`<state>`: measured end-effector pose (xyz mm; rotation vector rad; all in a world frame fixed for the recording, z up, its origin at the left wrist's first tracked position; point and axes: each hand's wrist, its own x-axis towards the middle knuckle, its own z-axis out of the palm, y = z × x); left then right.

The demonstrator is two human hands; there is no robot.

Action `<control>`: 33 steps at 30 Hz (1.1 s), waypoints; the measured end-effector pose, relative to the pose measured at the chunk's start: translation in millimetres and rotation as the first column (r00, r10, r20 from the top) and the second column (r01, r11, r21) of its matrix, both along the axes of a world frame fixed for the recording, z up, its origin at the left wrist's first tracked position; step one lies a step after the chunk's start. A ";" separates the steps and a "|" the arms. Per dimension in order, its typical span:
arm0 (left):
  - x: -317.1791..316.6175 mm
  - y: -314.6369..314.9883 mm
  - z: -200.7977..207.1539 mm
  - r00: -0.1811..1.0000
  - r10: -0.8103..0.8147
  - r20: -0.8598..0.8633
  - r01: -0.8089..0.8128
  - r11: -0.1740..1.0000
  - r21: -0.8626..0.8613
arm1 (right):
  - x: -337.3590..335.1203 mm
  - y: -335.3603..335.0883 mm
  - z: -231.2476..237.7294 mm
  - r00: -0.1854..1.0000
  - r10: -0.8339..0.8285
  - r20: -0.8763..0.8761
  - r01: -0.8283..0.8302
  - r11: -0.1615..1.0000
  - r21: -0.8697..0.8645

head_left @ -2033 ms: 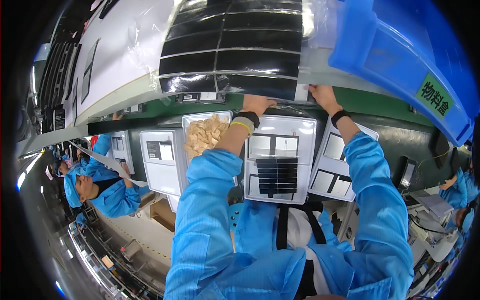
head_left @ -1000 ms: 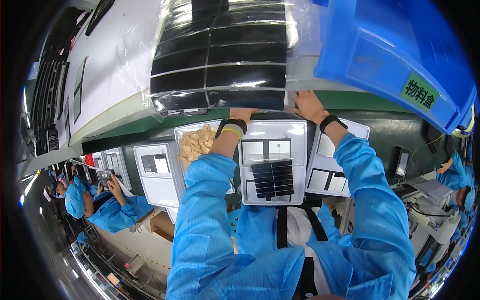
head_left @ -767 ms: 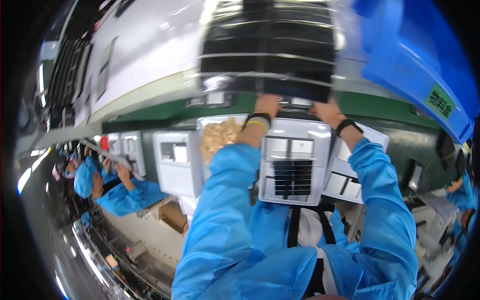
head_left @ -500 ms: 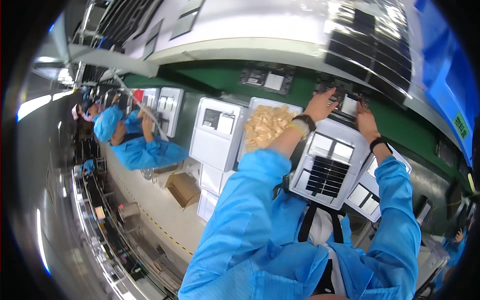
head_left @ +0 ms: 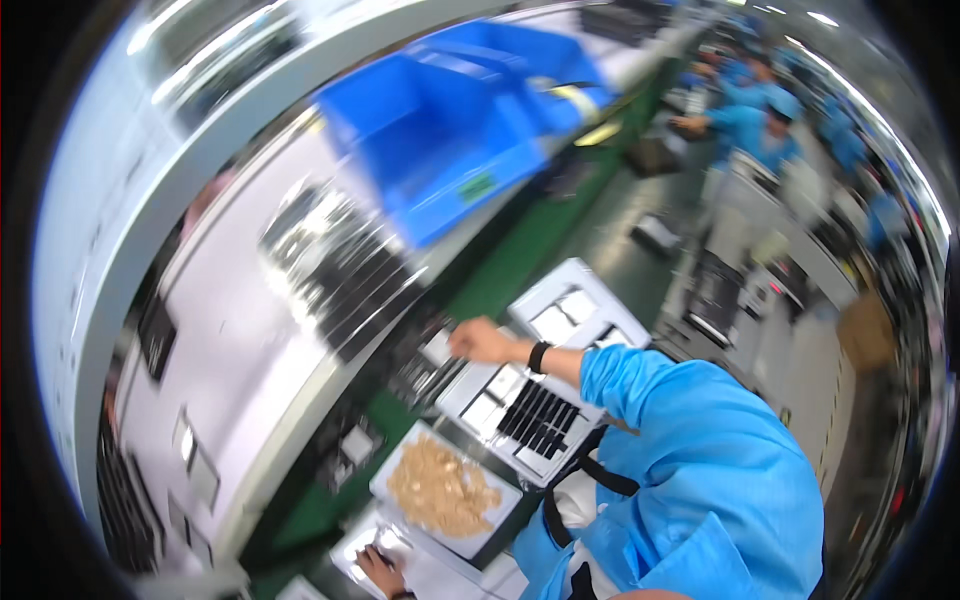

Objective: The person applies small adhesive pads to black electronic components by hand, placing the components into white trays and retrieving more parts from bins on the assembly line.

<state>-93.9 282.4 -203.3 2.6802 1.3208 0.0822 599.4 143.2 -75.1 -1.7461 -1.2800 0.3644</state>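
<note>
My right hand is beside a dark circuit-board-like unit with a white square on it. Its fingers look curled but are smeared by motion, so any hold is unclear. Low in the picture, my left hand reaches over a white tray, fingers apart, by a dark flat piece. Between my hands stands another white tray heaped with tan strips. Nearer my body, a tray carries white squares and a block of black strips.
A second dark unit lies on the green bench. Blue bins and shiny film-wrapped dark panels occupy the raised white shelf. A further tray lies right of my right hand. Co-workers are at the upper right.
The view has swung to the right. My left hand has left the dark unit and moved left, past the tan strips, to another tray. My right hand remains near the unit.
</note>
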 end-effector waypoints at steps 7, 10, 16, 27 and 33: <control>71.0 26.9 38.4 0.948 0.075 -0.311 -0.067 0.997 0.037 | -101.2 -141.7 26.8 0.966 -0.223 -0.132 0.204 0.969 -0.141; 100.1 -8.0 124.1 0.985 0.166 0.042 -0.154 0.967 -0.202 | -159.4 -160.0 12.8 0.937 -0.221 -0.270 0.185 0.971 -0.154; 220.9 -100.2 192.3 0.826 0.327 0.459 0.224 0.557 -0.800 | -257.6 -144.5 51.3 0.527 -0.091 -0.845 0.134 0.991 -0.023; 312.8 -159.7 126.3 0.671 0.417 0.613 0.523 0.320 -0.790 | -235.2 -157.1 27.1 0.724 -0.255 -0.641 0.337 0.941 0.006; 315.6 -147.8 123.8 0.683 0.443 0.580 0.555 0.200 -0.807 | -241.0 -171.3 34.3 0.522 -0.209 -0.827 0.315 0.948 -0.041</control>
